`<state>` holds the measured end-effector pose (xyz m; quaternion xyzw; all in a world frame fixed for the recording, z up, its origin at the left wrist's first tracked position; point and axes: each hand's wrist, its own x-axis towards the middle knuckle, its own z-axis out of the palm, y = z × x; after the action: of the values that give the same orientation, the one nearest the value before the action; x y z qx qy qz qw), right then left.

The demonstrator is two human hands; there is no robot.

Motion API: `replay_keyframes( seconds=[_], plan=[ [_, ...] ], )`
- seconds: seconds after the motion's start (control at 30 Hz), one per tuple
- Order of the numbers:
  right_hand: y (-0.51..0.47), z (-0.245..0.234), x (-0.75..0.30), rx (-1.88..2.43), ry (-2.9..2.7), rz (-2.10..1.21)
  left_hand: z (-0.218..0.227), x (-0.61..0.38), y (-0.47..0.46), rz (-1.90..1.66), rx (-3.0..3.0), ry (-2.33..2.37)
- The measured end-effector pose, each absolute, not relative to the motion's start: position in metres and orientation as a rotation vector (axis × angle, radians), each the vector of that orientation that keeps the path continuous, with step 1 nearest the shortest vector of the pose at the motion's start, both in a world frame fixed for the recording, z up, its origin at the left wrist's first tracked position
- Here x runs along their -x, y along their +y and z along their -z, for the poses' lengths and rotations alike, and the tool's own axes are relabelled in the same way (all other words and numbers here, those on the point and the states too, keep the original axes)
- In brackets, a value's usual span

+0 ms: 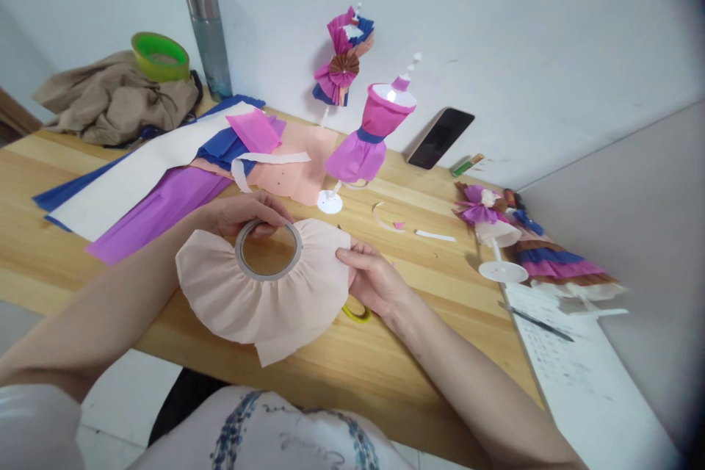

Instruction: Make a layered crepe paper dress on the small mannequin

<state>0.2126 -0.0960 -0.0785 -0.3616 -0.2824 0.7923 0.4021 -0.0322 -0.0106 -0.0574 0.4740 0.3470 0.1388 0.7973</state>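
A pale peach strip of crepe paper [264,323] is gathered in pleats around the lower side of a grey-rimmed tape roll [241,257], fanning out like a skirt. My left hand [242,214] grips the roll at its upper edge, fingers bent over the rim and partly inside the ring. With thumb and fingers, my right hand [370,275] pinches the paper's right end. Below that hand, the yellow handle of what looks like scissors [358,314] shows on the table; the rest is hidden. Beyond them stands a small dress form [363,136] in pink and purple paper.
Sheets of coloured crepe paper [159,191] lie at the left, near a bottle [208,37], a cloth [110,99] and a green tape roll [159,55]. A phone [441,138] leans on the wall. More dressed forms [499,253] and a pen [543,323] occupy the right side.
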Motion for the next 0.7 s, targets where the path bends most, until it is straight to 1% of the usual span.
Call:
replay_keyframes(
  seconds=[0.33,0.5,0.7],
  plan=[
    [-0.095,0.076,-0.213,0.933,-0.616,-1.948,0.060,0.036,-0.004,-0.373,-0.970,0.756],
    [-0.100,0.076,-0.212,0.963,-0.785,-2.006,0.059,0.038,0.000,-0.363,-0.967,0.769],
    [-0.097,0.077,-0.213,0.963,-0.718,-1.920,0.062,0.041,0.003,-0.410,-0.955,0.775]
  ],
)
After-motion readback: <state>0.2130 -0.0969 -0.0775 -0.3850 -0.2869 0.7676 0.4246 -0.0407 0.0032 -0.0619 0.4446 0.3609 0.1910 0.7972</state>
